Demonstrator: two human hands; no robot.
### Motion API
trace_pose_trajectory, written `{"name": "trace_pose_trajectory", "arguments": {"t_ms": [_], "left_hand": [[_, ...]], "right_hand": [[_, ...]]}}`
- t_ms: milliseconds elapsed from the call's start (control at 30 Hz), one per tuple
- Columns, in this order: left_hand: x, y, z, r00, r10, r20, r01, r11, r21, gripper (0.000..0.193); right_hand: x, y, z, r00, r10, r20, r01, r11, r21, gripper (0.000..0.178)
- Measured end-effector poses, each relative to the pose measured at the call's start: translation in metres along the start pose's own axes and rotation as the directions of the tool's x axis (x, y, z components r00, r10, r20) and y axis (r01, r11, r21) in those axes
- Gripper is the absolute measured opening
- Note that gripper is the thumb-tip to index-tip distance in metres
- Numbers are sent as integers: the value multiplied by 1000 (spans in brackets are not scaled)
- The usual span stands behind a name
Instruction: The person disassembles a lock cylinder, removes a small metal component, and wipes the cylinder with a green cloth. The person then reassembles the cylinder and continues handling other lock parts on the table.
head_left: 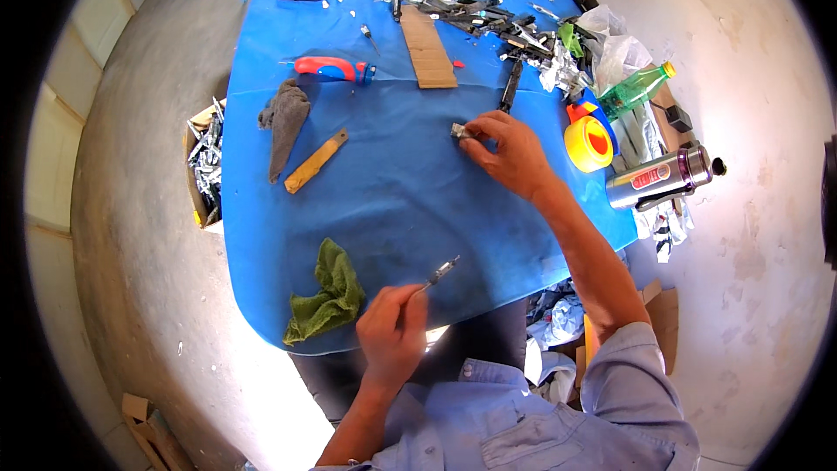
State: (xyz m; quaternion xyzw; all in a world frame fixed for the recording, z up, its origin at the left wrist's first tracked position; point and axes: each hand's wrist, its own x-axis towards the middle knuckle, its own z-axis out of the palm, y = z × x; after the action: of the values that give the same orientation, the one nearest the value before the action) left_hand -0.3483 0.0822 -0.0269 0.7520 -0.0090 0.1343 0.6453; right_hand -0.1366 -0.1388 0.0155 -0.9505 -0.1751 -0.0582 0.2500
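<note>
I see the fingers of the left hand (391, 333) pinched on a slim, silvery part (442, 271), its free end tilted up and to the right, near the near edge of the table (392, 209). The right hand (507, 155) reaches farther out, its fingers gripping a small pale metallic piece (459, 131); I cannot tell exactly what it is. Just left of the left hand I make out a crumpled green cloth (327, 296). Just beyond the right hand lies a long black part (511, 85). Farther out on the left I have a flat tan bar (316, 162), a gray cloth (288, 122) and a red-and-blue handheld tool (327, 68). To the right stand a yellow roll (588, 144), a tilted green bottle (635, 93) and a steel flask (658, 179). At the far side I see a cardboard strip (429, 48) beside a heap of dark and silvery parts (484, 19).
</note>
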Motion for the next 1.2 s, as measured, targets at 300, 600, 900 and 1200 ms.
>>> {"name": "trace_pose_trajectory", "arguments": {"t_ms": [300,600,900,1200], "left_hand": [[0,0,1,1000,0,-4,0,1000,-18,9],[1,1,0,1000,-1,3,1,1000,-1,9],[2,2,-1,1000,13,-4,-13,1000,-14,9],[2,3,0,1000,8,-2,-8,1000,-11,11]], "right_hand": [[8,6,-9,998,-6,-59,7,1000,21,23],[8,0,1,997,52,55,-46,994,-99,32],[4,7,2,997,73,4,-73,996,44,29],[4,4,4,997,57,-50,-54,997,61,29]]}}
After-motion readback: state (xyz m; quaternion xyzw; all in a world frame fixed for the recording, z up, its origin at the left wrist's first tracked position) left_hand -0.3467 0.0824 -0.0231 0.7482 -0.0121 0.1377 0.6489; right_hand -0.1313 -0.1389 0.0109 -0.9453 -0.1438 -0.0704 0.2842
